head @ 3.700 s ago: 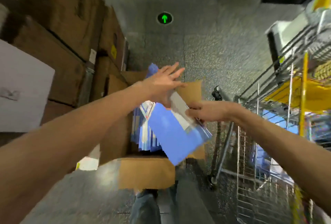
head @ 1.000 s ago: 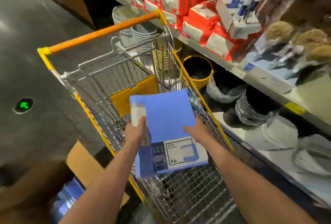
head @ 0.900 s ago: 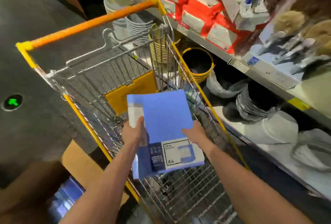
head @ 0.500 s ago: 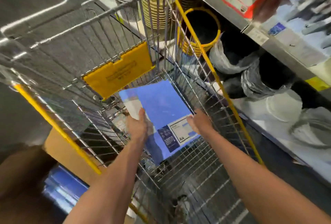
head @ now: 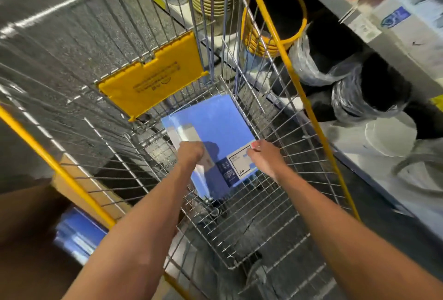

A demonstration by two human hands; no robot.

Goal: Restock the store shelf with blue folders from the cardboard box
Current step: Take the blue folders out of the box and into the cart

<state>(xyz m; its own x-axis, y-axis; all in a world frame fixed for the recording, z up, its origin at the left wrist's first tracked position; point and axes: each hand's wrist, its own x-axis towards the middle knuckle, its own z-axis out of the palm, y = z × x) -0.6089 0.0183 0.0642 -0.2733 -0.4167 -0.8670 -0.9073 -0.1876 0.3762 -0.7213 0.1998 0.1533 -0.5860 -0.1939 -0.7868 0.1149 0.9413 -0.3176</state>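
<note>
At the far left, low down, sits a brown box (head: 28, 227) with blue folders (head: 79, 235) in it, just outside the cart (head: 263, 215). The cart is made of wire, with yellow bars along its top. A yellow flap (head: 153, 79) hangs on its far wall.

Both arms reach down into the cart. They hold one blue folder (head: 215, 127) low inside it, at the far end below the flap. It is hard to tell if it touches the wire floor. The folder lies almost flat, face up. Its long side runs away from the person and leans a bit to the left at the far end. The end with the white label is nearest the person.

The left hand (head: 190, 153) grips the folder's left edge, fingers curled on it. The right hand (head: 262, 155) grips the right edge by the label, fingers also curled on it.

To the right, past the cart, a yellow bin (head: 275, 43) stands under a shelf (head: 359, 19).
</note>
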